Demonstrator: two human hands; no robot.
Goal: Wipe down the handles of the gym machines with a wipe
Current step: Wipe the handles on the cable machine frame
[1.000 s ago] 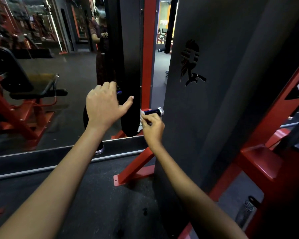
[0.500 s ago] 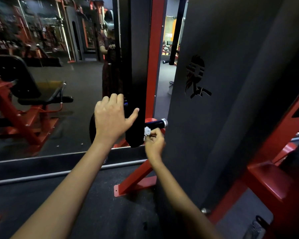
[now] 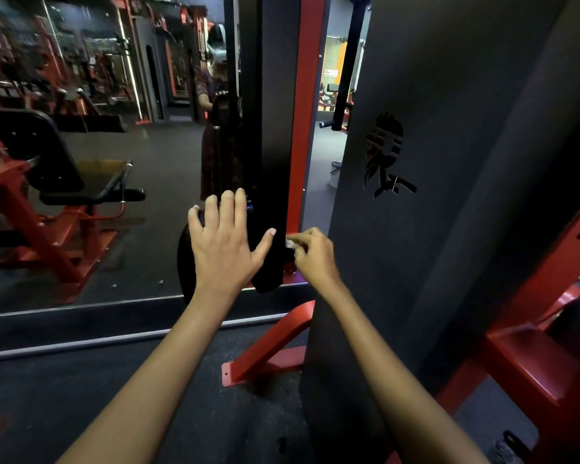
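White crumpled wipe (image 3: 289,244) is showing only as a small scrap at the right hand's (image 3: 313,254) fingertips, which are pinching it; its long axis cannot be told. It is sitting just beside the red steel post (image 3: 303,128), at 3 o'clock from the left hand (image 3: 226,244). Left fingers are lying straight and slightly spread, thumb out, against a black matte pad (image 3: 272,162) standing upright
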